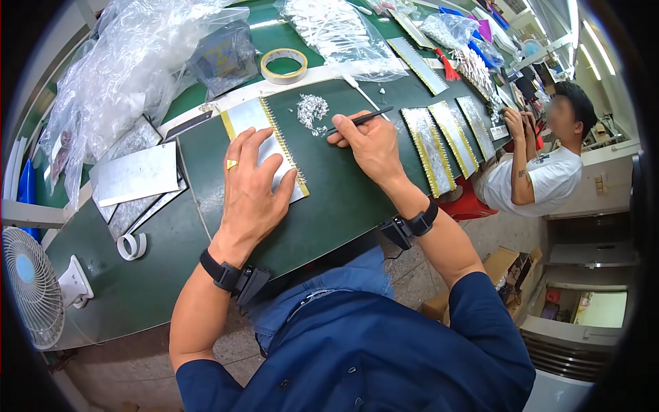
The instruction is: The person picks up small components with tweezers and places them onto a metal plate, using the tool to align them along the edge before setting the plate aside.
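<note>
A flat, pale rectangular strip (271, 141) with yellow borders and a beaded right edge is lying upper left of centre, its long axis running from upper left to lower right. The left hand (252, 182), nearer, is resting on it, fingers spread, gripping nothing. The right hand (371, 144), to its right, is pinching a slim black rod (375, 113) beside small clear chips (311, 108). No lettering is showing legibly.

I see everything in bright, fairly even whitish light, with lit tubes (598, 47) at the upper right and glints of glare on the clear plastic bag (130, 62) to my left. My left hand (250, 184) and right hand (375, 147) look sharp, while fisheye distortion bends the green table (305, 237) and the corners go black.
</note>
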Motion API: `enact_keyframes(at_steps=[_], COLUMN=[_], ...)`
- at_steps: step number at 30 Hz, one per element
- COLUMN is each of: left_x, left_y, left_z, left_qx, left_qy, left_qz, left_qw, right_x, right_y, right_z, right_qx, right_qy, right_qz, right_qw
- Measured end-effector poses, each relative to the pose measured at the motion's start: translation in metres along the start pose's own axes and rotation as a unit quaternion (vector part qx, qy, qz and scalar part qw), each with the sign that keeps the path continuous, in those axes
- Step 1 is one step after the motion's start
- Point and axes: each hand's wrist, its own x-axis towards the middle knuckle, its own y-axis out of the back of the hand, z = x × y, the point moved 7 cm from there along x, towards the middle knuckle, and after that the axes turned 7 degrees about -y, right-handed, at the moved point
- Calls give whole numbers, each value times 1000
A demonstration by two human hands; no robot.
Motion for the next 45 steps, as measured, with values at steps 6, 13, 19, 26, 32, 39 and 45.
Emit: enact_keyframes(at_steps=[6, 13, 19, 26, 32, 39, 45], left_x=[-1, -5, -5, -4, -4, -6, -6], left_y=[1, 3, 0, -5, -6, -7, -10], left_z=[2, 2, -2, -4, -2, 0, 0], left_qx=[-2, -4, -16, -22, -9, -10, -10], left_qy=[2, 1, 12, 9, 5, 0, 0], left_qz=[-1, -3, -8, -7, -16, -23, -30], left_qw=[1000, 1000, 1000, 1000, 1000, 1000, 1000], right_x=[4, -3, -67, -112, -116, -117, -117], right_y=[-3, -3, -10, -27, -31, -33, -33], right_z=[-8, -12, -14, -32, -25, -26, -26], right_qx=[-35, -93, -91, -228, -249, -254, -256], right_qy=[-8, 20, 261, 505, 526, 526, 529], right_qz=[5, -13, -57, -132, -134, -137, -136], right_qw=[999, 995, 959, 822, 802, 800, 798])
